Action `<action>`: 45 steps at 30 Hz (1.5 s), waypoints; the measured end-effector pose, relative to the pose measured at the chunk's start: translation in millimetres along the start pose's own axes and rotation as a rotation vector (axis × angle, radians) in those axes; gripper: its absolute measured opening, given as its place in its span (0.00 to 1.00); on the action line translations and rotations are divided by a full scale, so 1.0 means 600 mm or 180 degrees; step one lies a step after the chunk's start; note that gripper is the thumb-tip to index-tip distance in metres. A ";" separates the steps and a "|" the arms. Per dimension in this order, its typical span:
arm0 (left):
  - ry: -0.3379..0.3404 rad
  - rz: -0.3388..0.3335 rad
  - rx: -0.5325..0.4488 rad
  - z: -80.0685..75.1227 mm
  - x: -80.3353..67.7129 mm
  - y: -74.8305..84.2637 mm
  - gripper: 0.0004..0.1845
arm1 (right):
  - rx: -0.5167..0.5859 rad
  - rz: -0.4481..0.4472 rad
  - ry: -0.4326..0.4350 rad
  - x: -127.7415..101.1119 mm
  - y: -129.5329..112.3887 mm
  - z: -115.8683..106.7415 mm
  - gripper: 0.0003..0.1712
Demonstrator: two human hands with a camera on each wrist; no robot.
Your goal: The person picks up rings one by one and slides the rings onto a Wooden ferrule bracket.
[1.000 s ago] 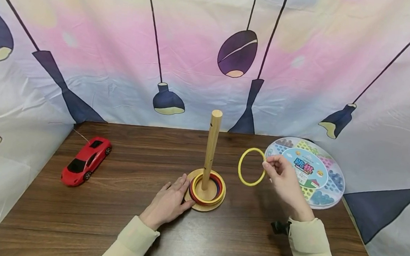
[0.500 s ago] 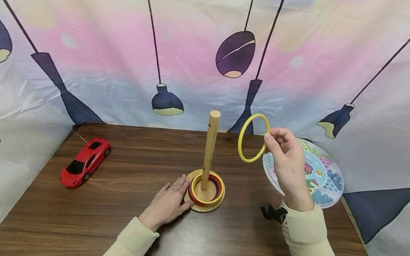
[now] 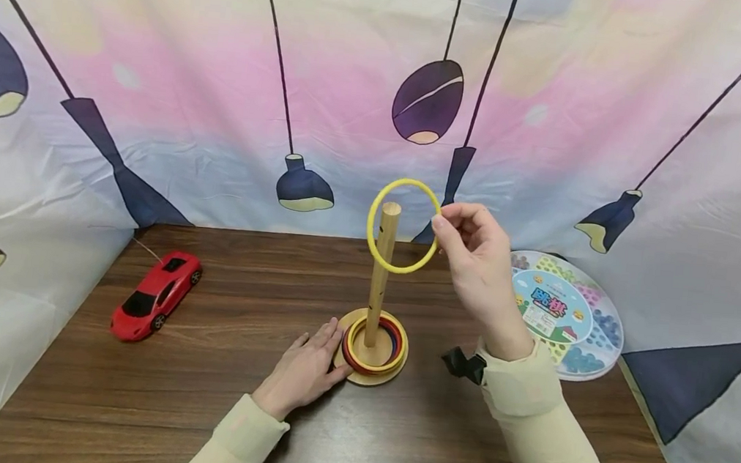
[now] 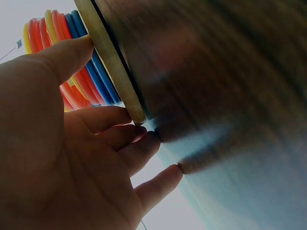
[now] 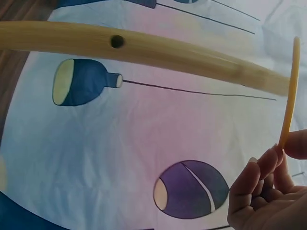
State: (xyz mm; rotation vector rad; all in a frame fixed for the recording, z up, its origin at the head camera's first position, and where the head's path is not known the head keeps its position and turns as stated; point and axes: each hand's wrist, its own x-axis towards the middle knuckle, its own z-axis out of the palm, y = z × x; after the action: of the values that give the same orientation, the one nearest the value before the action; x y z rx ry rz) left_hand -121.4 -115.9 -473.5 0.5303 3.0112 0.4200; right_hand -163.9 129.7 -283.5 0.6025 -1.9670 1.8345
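Dark wooden table [image 3: 197, 400] is carrying a round wooden base [image 3: 369, 375] with upright wooden peg [image 3: 380, 276]. Left hand [image 3: 302, 369] is lying flat, fingers relaxed against base. Right hand [image 3: 477, 266] is pinching thin yellow plastic ring [image 3: 404, 226] at peg's top.

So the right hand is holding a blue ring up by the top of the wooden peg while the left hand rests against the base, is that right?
Not quite: the ring the right hand pinches is yellow, not blue, as the head view shows. It is up by the top of the wooden peg, and the left hand rests against the base.
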 end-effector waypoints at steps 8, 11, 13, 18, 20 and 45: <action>0.0007 0.0001 -0.0001 0.002 -0.001 0.000 0.40 | -0.0232 0.0284 -0.0220 -0.010 0.023 0.019 0.10; 0.0005 0.0010 0.0001 0.002 -0.001 0.000 0.40 | -0.0312 0.0416 -0.0265 -0.016 0.035 0.023 0.10; 0.0005 0.0014 -0.0001 0.001 -0.002 0.000 0.40 | -0.0395 0.0521 -0.0325 -0.021 0.039 0.025 0.10; 0.0021 0.0025 -0.0013 0.001 -0.002 0.000 0.40 | -0.0789 0.0855 -0.0661 -0.037 0.062 0.023 0.09; 0.0043 0.0032 -0.0014 0.002 -0.001 -0.001 0.41 | -0.0967 0.0983 -0.0832 -0.045 0.086 0.020 0.08; 0.0039 0.0030 0.0037 0.000 0.001 -0.001 0.41 | -0.1454 0.1615 -0.1489 -0.112 0.212 0.026 0.05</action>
State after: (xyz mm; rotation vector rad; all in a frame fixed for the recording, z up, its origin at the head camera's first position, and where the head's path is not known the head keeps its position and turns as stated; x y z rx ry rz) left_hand -122.1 -116.4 -473.4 0.5450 3.0256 0.4082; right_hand -177.8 124.6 -427.3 0.4348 -2.9592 1.4786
